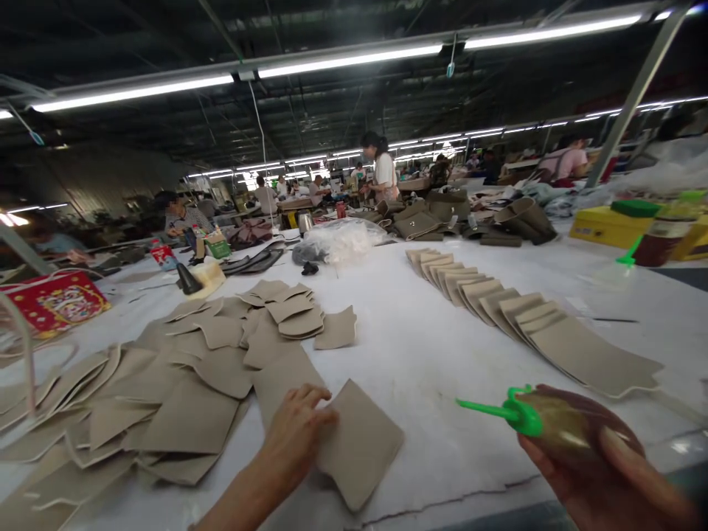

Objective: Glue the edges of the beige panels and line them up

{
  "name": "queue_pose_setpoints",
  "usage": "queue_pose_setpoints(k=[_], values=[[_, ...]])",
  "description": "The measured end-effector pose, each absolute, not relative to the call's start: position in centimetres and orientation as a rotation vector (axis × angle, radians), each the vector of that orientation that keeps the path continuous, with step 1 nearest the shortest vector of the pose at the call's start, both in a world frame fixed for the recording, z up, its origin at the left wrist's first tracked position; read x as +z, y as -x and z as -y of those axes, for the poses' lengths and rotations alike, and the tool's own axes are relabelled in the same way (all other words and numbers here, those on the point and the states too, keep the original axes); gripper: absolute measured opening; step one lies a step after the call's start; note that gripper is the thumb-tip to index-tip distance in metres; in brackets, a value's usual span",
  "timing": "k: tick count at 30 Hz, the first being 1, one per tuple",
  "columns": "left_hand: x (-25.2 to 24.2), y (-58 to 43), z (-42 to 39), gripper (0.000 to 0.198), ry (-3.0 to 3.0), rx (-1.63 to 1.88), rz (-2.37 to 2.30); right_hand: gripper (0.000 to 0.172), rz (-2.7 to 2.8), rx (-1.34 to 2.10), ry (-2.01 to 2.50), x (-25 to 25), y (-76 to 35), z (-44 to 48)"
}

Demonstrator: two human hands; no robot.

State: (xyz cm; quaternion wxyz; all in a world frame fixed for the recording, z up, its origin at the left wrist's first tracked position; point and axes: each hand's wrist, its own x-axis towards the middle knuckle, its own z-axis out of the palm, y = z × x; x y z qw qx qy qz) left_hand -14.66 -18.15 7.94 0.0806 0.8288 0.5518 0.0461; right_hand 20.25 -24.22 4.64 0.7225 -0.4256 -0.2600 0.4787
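Note:
My left hand [296, 435] lies with curled fingers on the edge of a tan leather piece [362, 442] near the table's front edge, pinching it. My right hand [591, 472] is wrapped round a brown glue bottle [569, 424] with a green nozzle [498, 411] that points left over the white table [431, 354]. To the left lies a loose heap of several tan pieces [182, 383]. To the right a neat overlapping row of tan pieces [531, 313] runs away from me.
A red printed box [55, 301] sits at far left. A second brown bottle [661, 240] and yellow boxes [605, 225] stand at right. Plastic bags [337, 242] and finished bags [420, 221] lie at the back. Other people work at farther tables.

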Motion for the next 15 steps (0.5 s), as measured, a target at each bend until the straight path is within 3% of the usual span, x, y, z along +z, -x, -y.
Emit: queue_pose_setpoints(k=[3,10,15], values=[[7.5,11.1,20.0,0.043,-2.342,0.253,-1.712,0.045,0.573,1.150,0.935,6.4,-18.4,23.9],[5.4,10.2,21.9,0.063,-2.325,0.190,-1.456,0.036,0.614,1.246,0.900,7.7,-17.5,24.1],[6.4,11.7,21.4,0.037,-2.216,0.292,-1.448,0.038,0.654,1.260,0.904,7.3,-16.6,23.9]])
